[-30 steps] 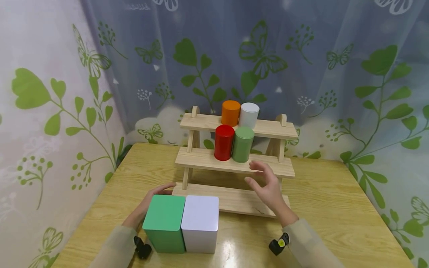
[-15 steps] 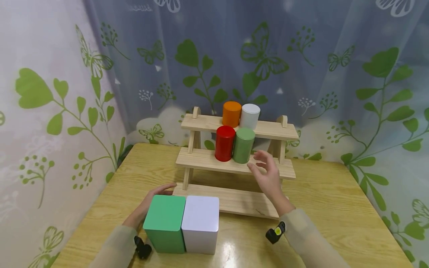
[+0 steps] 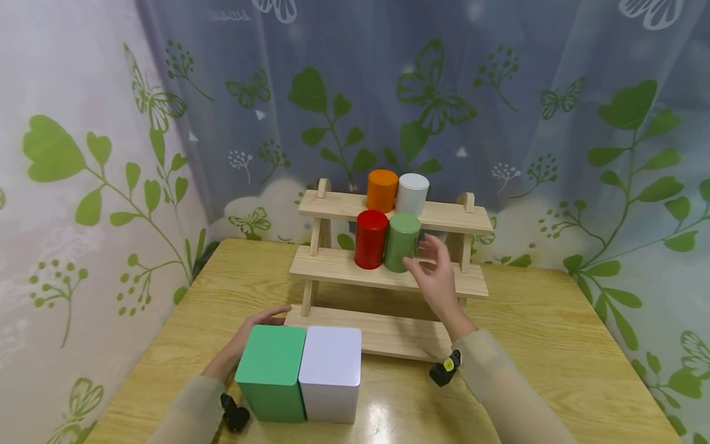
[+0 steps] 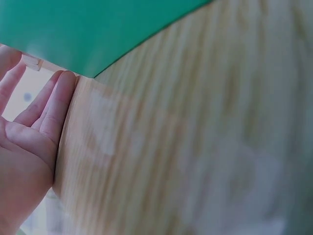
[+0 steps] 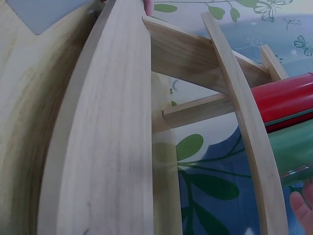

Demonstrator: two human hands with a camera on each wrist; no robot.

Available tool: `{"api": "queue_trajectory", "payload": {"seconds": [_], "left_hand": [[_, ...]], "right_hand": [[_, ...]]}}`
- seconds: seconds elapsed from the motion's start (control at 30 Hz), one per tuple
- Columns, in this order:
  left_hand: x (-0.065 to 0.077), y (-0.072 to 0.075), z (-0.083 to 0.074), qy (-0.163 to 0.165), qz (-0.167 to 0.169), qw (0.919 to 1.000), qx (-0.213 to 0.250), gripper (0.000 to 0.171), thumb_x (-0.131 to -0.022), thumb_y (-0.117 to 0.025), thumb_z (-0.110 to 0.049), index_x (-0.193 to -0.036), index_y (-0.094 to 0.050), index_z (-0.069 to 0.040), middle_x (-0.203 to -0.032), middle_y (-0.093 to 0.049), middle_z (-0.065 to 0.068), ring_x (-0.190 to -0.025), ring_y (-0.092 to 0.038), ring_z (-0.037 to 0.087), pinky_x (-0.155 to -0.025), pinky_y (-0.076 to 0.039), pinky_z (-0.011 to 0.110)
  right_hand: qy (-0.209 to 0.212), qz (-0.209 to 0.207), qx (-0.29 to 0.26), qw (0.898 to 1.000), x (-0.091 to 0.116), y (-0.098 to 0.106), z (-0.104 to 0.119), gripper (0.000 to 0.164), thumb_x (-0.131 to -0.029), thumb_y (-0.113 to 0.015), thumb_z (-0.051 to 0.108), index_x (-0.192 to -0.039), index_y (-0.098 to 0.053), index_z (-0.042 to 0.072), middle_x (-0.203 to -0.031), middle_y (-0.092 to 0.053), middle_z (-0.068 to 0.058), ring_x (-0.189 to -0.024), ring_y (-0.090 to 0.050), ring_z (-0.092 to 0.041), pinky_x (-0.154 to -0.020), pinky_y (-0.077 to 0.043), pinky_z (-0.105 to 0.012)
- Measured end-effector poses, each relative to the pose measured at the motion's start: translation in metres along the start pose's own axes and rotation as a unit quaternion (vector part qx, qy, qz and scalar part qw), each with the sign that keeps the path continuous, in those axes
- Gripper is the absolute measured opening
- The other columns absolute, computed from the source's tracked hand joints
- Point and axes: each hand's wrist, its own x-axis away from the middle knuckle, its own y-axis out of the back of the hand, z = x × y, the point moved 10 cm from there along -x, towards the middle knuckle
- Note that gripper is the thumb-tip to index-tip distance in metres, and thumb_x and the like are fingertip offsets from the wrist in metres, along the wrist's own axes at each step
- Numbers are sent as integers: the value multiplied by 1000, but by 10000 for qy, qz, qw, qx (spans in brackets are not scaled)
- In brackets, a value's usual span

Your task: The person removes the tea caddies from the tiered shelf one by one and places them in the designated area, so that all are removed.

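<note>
A light green canister (image 3: 402, 243) stands upright on the middle shelf, with a red canister (image 3: 371, 240) to its left. My right hand (image 3: 438, 277) is at the green canister's right side, thumb in front and fingers spread, not closed round it. In the right wrist view its fingertips (image 5: 297, 203) show beside the green canister's side; contact is unclear. Beyond the green box (image 3: 272, 370), my left hand (image 3: 249, 333) rests on the table near the stand's left end, partly hidden. The left wrist view shows its fingers (image 4: 58, 105) extended along the tabletop.
The three-tier wooden stand (image 3: 333, 263) bears an orange canister (image 3: 381, 192) and a white canister (image 3: 412, 194) on top. A white box (image 3: 330, 370) stands against the green box in front of the bottom tier. Patterned curtains (image 3: 344, 74) hang behind the table (image 3: 532, 345).
My right hand has moved left and forward up to the green canister. My left hand, the boxes and the canisters stay in place.
</note>
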Motion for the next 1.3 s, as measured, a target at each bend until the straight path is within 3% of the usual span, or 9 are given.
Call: {"api": "queue_trajectory", "payload": {"seconds": [0.3,0.63,0.83,1.17,1.3], "left_hand": [[0,-2,-1,-115,74,9999,31,51,-94,-50,-5,-142,-33,2,-139,-34,31,-125,-32,47,-85,-46,38],[-1,0,4,280,-98,9992,258,49,-95,-49,-11,-142,-36,-4,-134,-40,28,-119,-45,31,-80,-49,41],[0,0,3,247,-125,9994,206,48,-95,-48,-11,-142,-36,-3,-134,-41,28,-117,-46,29,-80,-49,40],[0,-1,4,254,-56,9995,158,47,-97,-44,-9,-143,-34,-3,-135,-39,30,-121,-41,40,-81,-49,41],[0,-1,4,217,-43,9996,173,47,-97,-44,-10,-143,-34,-3,-135,-39,30,-121,-41,38,-81,-49,40]], "right_hand": [[-255,90,173,9995,-10,-5,-3,60,-84,-66,4,-135,-35,-4,-122,-45,-27,-109,-46,-41,-85,-38,-55],[-349,174,230,9990,-16,-10,-6,63,-84,-67,6,-137,-32,-2,-123,-42,-27,-110,-44,-45,-87,-37,-58],[-420,250,292,9984,-19,-13,-9,66,-84,-67,7,-138,-30,-1,-124,-42,-25,-107,-45,-40,-86,-39,-52],[-350,362,353,9981,-21,-16,-12,65,-84,-66,6,-137,-30,-1,-124,-44,-26,-106,-46,-36,-85,-41,-52],[-314,349,349,9983,-21,-16,-11,64,-84,-66,5,-137,-30,-2,-123,-44,-26,-106,-47,-34,-85,-41,-50]]}}
